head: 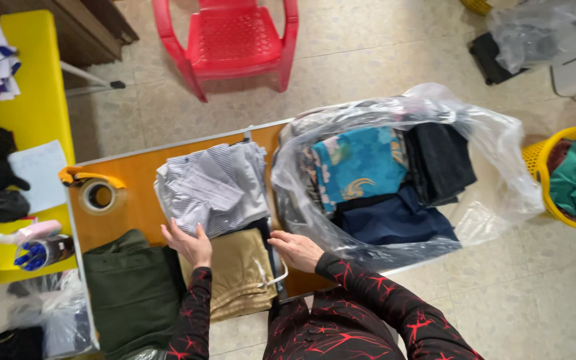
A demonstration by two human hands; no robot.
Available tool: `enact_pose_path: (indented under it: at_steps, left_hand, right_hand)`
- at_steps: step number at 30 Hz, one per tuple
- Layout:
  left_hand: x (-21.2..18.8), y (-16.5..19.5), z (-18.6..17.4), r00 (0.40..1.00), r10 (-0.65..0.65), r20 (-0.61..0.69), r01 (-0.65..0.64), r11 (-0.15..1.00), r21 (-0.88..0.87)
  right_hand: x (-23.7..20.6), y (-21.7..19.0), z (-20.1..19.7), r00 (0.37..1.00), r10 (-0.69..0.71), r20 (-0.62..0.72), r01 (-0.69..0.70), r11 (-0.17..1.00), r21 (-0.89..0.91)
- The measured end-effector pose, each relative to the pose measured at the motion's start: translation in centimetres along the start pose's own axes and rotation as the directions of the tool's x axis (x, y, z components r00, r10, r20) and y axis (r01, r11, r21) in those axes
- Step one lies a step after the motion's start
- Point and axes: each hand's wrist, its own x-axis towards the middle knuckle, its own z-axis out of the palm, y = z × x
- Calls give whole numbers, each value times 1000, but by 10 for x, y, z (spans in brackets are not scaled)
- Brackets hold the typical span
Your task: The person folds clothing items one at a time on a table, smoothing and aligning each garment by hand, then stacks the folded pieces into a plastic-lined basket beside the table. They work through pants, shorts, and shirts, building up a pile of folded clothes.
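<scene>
Left to right, quick pass. Far left I see a yellow side table [35, 100] with clutter and a spray bottle [35, 248] near its front edge. On the counter [138, 173], a tape roll [99, 195] sits at the back left, and a folded dark green garment [131, 290] lies at the front left, hanging past the near edge; my guess is a nudge could drag it off.

My left hand [190, 244] lies flat and open, fingers spread on the near edge of the folded striped shirt [211, 187], which sits mid-counter on top of the tan folded garment [238, 273]. Pressing unevenly could skew the fold or slide the shirt on the tan piece.

My right hand [295, 250] is open too, palm down, gripping nothing, by the shirt's right corner and a wire hanger [278, 277]. The hanger could snag fabric or my sleeve.

Right of that, a clear plastic bag [495, 140] of folded clothes overhangs the counter; it could slump off toward the yellow basket [535, 157].
</scene>
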Motion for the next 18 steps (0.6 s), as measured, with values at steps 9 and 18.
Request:
enact_pose_path:
  at_steps: [9,18]
  left_hand:
    - [-157,148,68,899,383,210,-339,915,-218]
    - [-281,266,122,427,613,664,-617,735,-282]
  right_hand:
    - [-152,75,-91,899,130,-418,-201,971,-132]
    - [-235,117,-123,759,632,-154,-627,647,-434]
